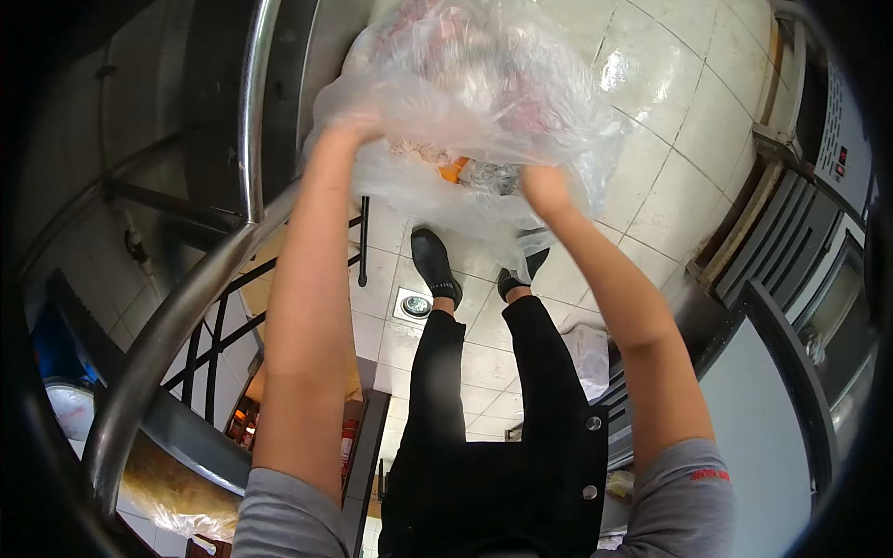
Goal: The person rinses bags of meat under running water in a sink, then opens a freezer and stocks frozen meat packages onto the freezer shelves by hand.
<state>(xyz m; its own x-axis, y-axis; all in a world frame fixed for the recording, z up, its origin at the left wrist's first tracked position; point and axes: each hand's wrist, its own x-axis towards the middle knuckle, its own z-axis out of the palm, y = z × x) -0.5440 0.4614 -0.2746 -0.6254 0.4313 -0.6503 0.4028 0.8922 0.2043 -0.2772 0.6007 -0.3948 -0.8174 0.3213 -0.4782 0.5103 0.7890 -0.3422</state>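
A steel rail (253,112) is curving along the left. My left hand (357,125) is grasping the near-left rim of the clear bag (484,84), plastic partly hiding my grip. The bag is bulging far centre, above floor tiles (674,167); an orange scrap (453,169) is showing in its mouth. My right hand (547,189), blurred, is grasping the near-right rim. Grey vents (779,232) are standing right.

Floor (651,88) glare; right hand (547,192) blurred — dark, warped edges

From where I stand, there's room to pass over the floor (684,153) right of the bag (530,79), up to the grey machine (793,237). Left of the bag, the rail (251,121) blocks; on its near side, the shoes (431,256).
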